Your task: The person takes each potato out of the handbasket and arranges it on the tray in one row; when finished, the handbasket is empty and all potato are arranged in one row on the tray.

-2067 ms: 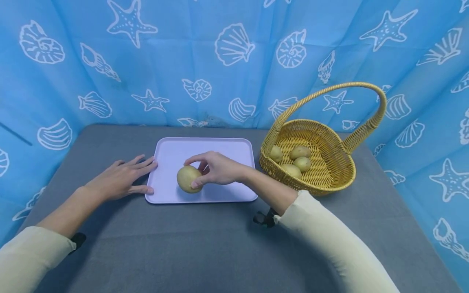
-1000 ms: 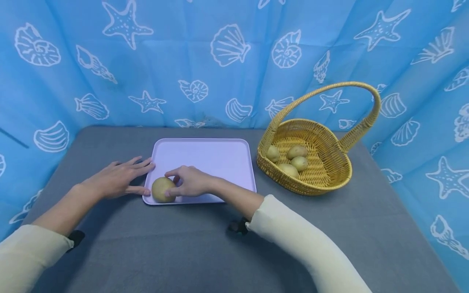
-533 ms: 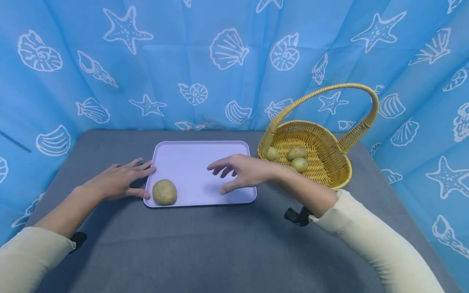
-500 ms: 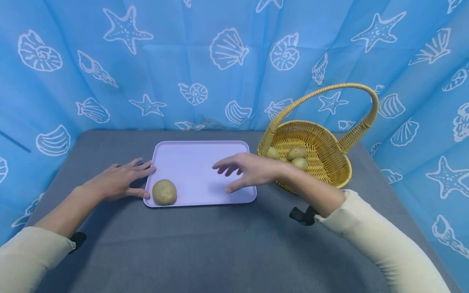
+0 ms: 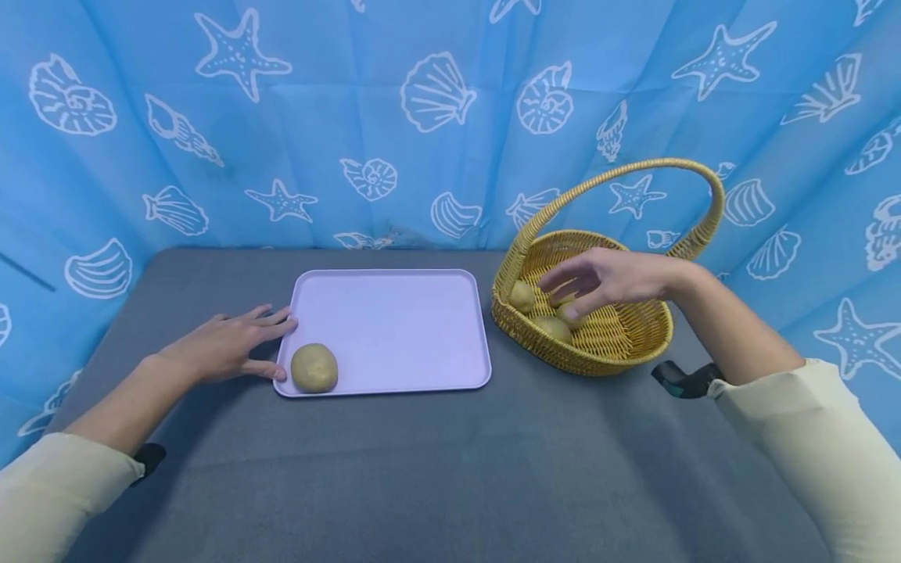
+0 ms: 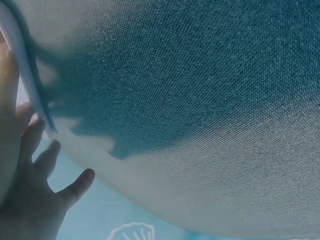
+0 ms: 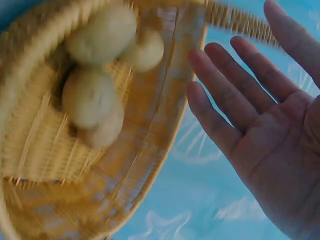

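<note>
One potato (image 5: 314, 368) lies in the near left corner of the lilac tray (image 5: 401, 332). My left hand (image 5: 228, 346) rests at the tray's left edge, its fingers spread and touching the rim; the left wrist view shows this hand (image 6: 37, 185) beside the rim. Over the yellow wicker basket (image 5: 583, 366) hovers my right hand (image 5: 611, 277), fingers loosely extended and holding nothing. Several potatoes (image 5: 552, 328) sit at the basket's left side, partly covered by that hand. In the blurred right wrist view the potatoes (image 7: 90, 97) lie apart from my open palm (image 7: 270, 135).
The basket's tall arched handle (image 5: 626, 168) rises above and behind my right hand. A grey cloth (image 5: 394, 469) covers the table. Behind it hangs a blue curtain (image 5: 317, 117) printed with white shells and starfish.
My right hand put the potato down in the tray's near left corner and let go. It then moved right, over the basket. My left hand stayed at the tray's edge.
</note>
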Demonstrator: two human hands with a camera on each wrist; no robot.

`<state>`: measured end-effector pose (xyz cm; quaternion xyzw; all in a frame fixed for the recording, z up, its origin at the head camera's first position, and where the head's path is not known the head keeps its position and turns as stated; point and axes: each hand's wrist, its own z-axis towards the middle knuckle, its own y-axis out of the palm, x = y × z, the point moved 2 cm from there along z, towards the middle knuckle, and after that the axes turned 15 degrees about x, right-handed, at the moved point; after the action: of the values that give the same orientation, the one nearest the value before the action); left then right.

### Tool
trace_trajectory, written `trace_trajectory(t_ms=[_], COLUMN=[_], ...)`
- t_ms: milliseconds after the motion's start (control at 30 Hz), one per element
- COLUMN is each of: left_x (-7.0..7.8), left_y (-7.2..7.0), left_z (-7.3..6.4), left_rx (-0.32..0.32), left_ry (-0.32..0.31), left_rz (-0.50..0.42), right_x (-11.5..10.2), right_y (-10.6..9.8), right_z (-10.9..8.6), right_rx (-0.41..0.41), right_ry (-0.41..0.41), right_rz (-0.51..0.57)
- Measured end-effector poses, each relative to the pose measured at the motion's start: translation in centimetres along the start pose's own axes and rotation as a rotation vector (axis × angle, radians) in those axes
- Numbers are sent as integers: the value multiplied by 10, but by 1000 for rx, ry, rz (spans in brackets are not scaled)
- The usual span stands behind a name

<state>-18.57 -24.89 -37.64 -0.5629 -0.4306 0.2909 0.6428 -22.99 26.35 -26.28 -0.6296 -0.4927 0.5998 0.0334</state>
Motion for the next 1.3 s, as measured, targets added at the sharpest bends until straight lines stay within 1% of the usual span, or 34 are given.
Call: trace_trajectory(t_ms=[100, 167, 333, 467, 600, 667, 767, 833, 900, 933, 1000, 1067, 1133, 1233, 1300], left_x=[-1, -1, -2, -1, -2, -2, -3, -3, -2, -2, -2, -1, -2, -2, -2], left_y=[0, 1, 1, 3, 4, 4, 4, 3, 3, 2, 2, 2, 2, 2, 2], left_z=[-1, -2, -2, -2, -2, -2, -3, -3, -3, -3, -3, -3, -3, -4, -5], left_rx=[-7, -7, 3, 13, 17, 18, 19, 17, 14, 14, 15, 16, 18, 23, 26], left_ry=[-13, -18, -6, -4, -7, -8, -9, -12, -17, -21, -19, -21, -20, -17, -16], left_rz=[-10, -17, -14, -13, -17, -16, -17, -19, -24, -26, -26, -27, -29, -33, -38], right_x=[15, 25, 51, 76, 95, 100, 105, 109, 112, 113, 115, 116, 115, 112, 111], right_y=[-14, -22, -35, -38, -37, -35, -32, -31, -30, -29, -27, -26, -24, -22, -21], right_z=[-1, -1, 1, 6, 10, 11, 14, 15, 17, 18, 20, 23, 26, 30, 32], right_rx=[55, 96, 174, 188, 156, 132, 110, 97, 79, 68, 50, 56, 83, 134, 153], right_ry=[59, 89, 134, 206, 293, 334, 365, 392, 403, 413, 404, 385, 366, 372, 366], right_rz=[26, 16, 0, 31, 86, 117, 101, 128, 154, 184, 216, 198, 167, 133, 112])
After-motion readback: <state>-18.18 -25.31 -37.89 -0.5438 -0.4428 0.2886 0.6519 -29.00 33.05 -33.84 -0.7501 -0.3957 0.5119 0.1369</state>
